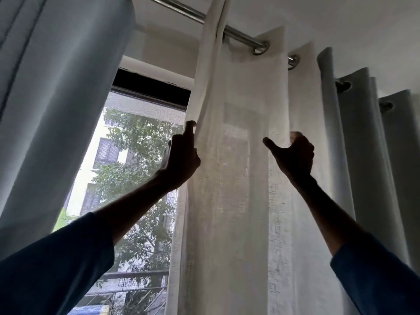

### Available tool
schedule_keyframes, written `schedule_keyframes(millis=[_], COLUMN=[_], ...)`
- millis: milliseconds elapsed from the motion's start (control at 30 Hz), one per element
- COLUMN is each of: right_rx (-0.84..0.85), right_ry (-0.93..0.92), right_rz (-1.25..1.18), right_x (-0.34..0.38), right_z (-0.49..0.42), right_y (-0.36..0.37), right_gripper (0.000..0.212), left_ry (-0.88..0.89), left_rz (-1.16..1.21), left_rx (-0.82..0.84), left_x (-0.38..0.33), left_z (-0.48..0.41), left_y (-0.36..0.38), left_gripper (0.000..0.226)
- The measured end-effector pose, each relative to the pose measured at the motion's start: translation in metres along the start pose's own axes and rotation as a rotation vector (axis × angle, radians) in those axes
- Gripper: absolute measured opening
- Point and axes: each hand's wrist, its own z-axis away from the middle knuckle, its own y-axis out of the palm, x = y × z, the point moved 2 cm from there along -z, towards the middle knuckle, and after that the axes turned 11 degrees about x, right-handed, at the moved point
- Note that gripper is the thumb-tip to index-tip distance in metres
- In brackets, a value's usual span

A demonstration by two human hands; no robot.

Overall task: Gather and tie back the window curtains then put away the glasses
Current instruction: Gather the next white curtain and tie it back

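Sheer white fabric curtain [238, 155] hangs from the steel curtain rod [241, 37], and you hold it well below that rod. Your left hand [181, 158] pinches its window-side edge; your right hand [293, 155] seems to curl its fingers round a fold, thumb stuck out, though backlight blurs this. Tug downward and the eyelets [260, 49] may jam on the rod, or the thin weave may tear.

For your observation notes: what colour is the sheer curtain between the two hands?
The sheer curtain is off-white and lets light through; the head view shows it best.
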Motion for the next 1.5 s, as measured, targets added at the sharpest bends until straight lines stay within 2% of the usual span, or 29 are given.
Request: schedule_keyframes(millis=[100, 133, 167, 300, 400, 500, 633, 700, 800, 967, 1033, 1133, 1200, 1233, 1333, 1433, 1500], right_rx=[-0.044, -0.061, -0.061, -0.016, 0.007, 0.064, 0.095, 0.068, 0.057, 0.076, 0.073, 0.089, 0.096, 0.100, 0.111, 0.107, 0.139], right_ry=[-0.108, -0.145, -0.180, -0.276, -0.293, -0.396, -0.440, -0.449, -0.388, -0.324, -0.349, -0.395, -0.417, -0.431, -0.464, -0.467, -0.461], right_rz=[0.123, 0.159, 0.188, 0.232, 0.113, 0.033, -0.092, -0.149, -0.173, -0.228, -0.234, -0.256, -0.254, -0.248, -0.216, -0.199, -0.256], right_x=[0.011, 0.018, 0.025, 0.064, 0.100, 0.138, 0.163, 0.158, 0.140, 0.115, 0.113, 0.114, 0.116, 0.116, 0.115, 0.112, 0.107], right_z=[0.006, 0.010, 0.014, 0.026, 0.032, 0.049, 0.062, 0.062, 0.072, 0.091, 0.095, 0.103, 0.108, 0.111, 0.115, 0.115, 0.116], right_y=[0.008, 0.013, 0.018, 0.040, 0.054, 0.063, 0.061, 0.059, 0.059, 0.065, 0.065, 0.064, 0.064, 0.065, 0.065, 0.064, 0.062], right_gripper=[0.022, 0.012, 0.010, 0.015, 0.021, 0.023, 0.035, 0.036, 0.048, 0.040, 0.037, 0.044, 0.045, 0.042, 0.037, 0.040, 0.048], left_ry=[0.044, 0.060, 0.070, 0.078, 0.078, 0.078, 0.131, 0.151, 0.159, 0.182, 0.202, 0.193, 0.144, 0.127, 0.156, 0.140, 0.066], left_rz=[-0.015, -0.025, -0.030, -0.079, -0.097, -0.105, -0.106, -0.095, -0.069, 0.005, 0.033, 0.148, 0.206, 0.212, 0.077, 0.105, 0.144], left_rx=[-0.029, -0.046, -0.058, -0.086, -0.092, -0.115, -0.119, -0.099, -0.089, -0.089, -0.107, -0.180, -0.235, -0.228, -0.152, -0.104, -0.078], left_x=[-0.003, -0.002, -0.003, 0.001, 0.005, 0.006, 0.006, 0.005, 0.004, -0.004, -0.007, -0.011, -0.005, -0.002, 0.002, -0.002, -0.004], left_z=[0.000, -0.002, -0.002, -0.003, -0.007, -0.012, -0.013, -0.009, -0.005, 0.000, 0.005, 0.015, 0.017, 0.016, 0.015, 0.011, 0.007], left_y=[-0.005, -0.006, -0.009, -0.018, -0.020, -0.024, -0.030, -0.031, -0.031, -0.032, -0.032, -0.031, -0.027, -0.025, -0.016, -0.015, -0.016], left_gripper=[0.064, 0.062, 0.058, 0.044, 0.037, 0.033, 0.032, 0.034, 0.031, 0.031, 0.040, 0.072, 0.079, 0.072, 0.019, 0.044, 0.050])
